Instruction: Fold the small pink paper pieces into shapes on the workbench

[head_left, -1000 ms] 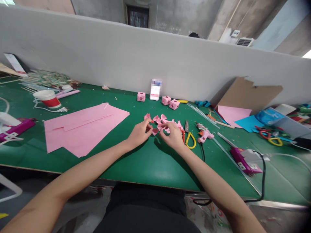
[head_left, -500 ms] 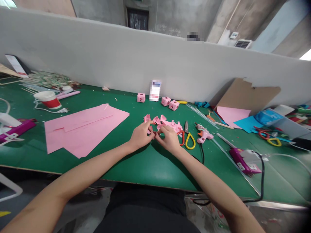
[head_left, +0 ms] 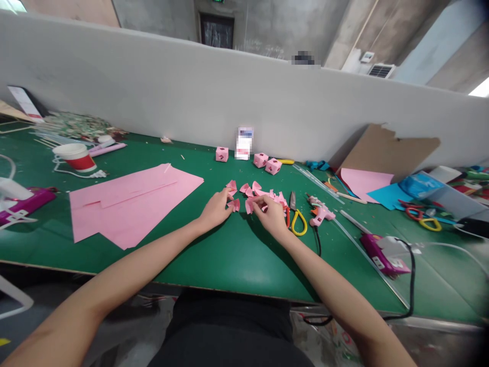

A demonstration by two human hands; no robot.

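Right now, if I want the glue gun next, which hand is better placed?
Likely your right hand: it's nearer the glue gun, though it's at a pink paper piece. Your left hand is farther off, beyond the right.

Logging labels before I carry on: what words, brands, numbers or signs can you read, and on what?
None readable with confidence.
Pixelated white panel against the partition: obscured.
Left purple power strip, right purple power strip: white markings too small.
Far-left white panel: too small.
Rear-wall scribbles: too faint.
Green sign: cut off.
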